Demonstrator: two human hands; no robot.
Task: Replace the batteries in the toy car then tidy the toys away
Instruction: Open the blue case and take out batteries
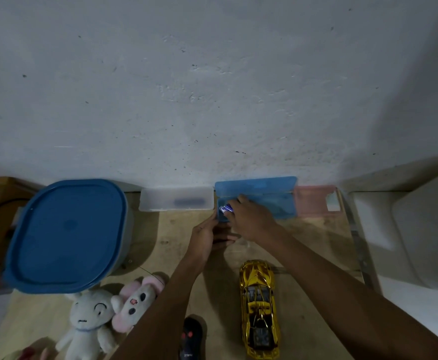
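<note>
The right hand (pixel 249 216) reaches into the open blue plastic box (pixel 264 198) by the wall, its grip pinched on a small blue-and-white battery pack (pixel 225 209). The left hand (pixel 207 235) holds the box's edge, probably to keep it from sliding. The shiny gold toy car (pixel 259 307) waits untouched nearby on the wooden bench (pixel 316 242).

Home: plush toys (pixel 108 315), storage tub (pixel 67 235)

My fingers (pixel 234 203) pinch blue-and-white batteries (pixel 225 209) over a translucent blue case (pixel 264 197), between a frosted clear case (pixel 175 202) and a pink one (pixel 314 201). The toy car (pixel 259 307) is shiny gold, the tub lid (pixel 67 235) blue, the plush toys (pixel 108 315) white and pink, the table (pixel 176 224) pale wood.
</note>
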